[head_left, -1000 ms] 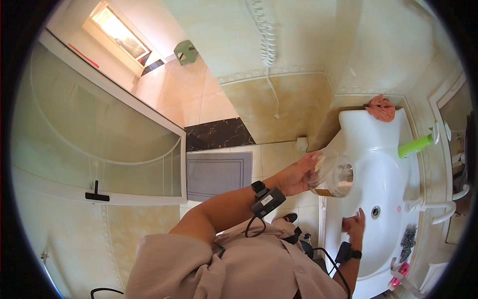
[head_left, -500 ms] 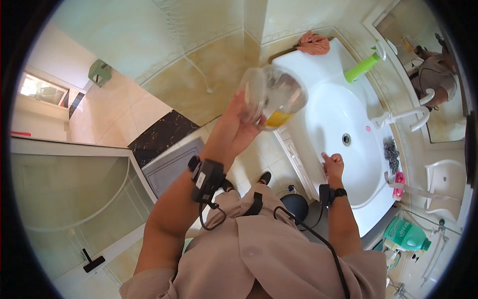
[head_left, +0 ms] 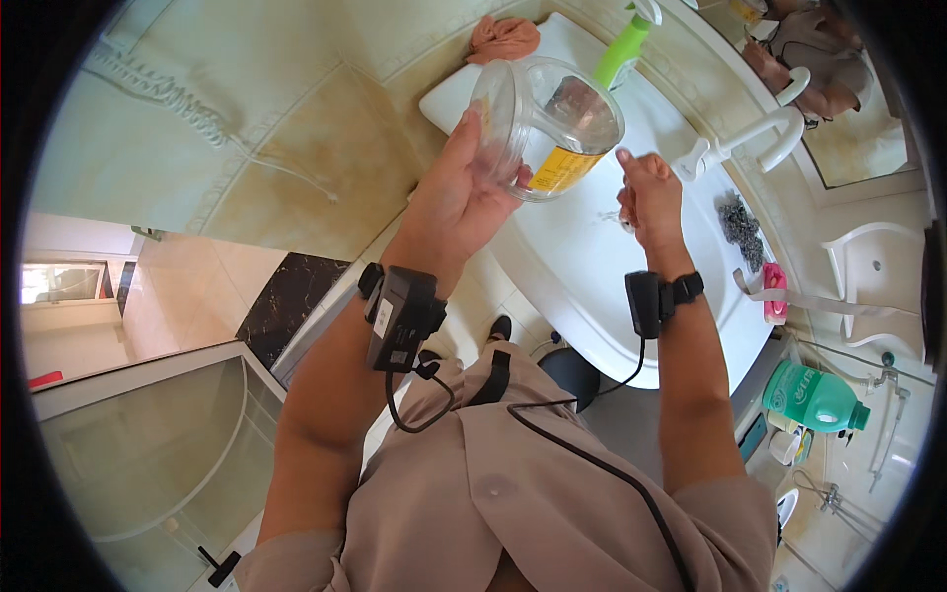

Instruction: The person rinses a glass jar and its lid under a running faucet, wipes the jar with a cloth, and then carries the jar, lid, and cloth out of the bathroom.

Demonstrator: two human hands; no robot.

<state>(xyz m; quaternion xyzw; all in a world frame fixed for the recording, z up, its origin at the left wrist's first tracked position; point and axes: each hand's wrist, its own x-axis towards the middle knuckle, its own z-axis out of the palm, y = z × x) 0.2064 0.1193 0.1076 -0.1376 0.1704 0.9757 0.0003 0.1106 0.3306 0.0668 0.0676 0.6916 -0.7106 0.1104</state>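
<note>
Left hand (head_left: 456, 197) gripped clear jar (head_left: 547, 123), fingers spread round its wall | jar tipped, mouth toward right hand (head_left: 646, 187) | right fingers curled, possibly pinching something small | over white sink (head_left: 631, 286)

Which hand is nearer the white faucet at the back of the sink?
Right. The right hand hovers over the basin just short of the faucet; the left hand is farther away, holding the clear plastic jar.

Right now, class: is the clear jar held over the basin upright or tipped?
Tipped. The clear jar lies sideways in the left hand, its open mouth facing the right hand, above the white basin.
</note>
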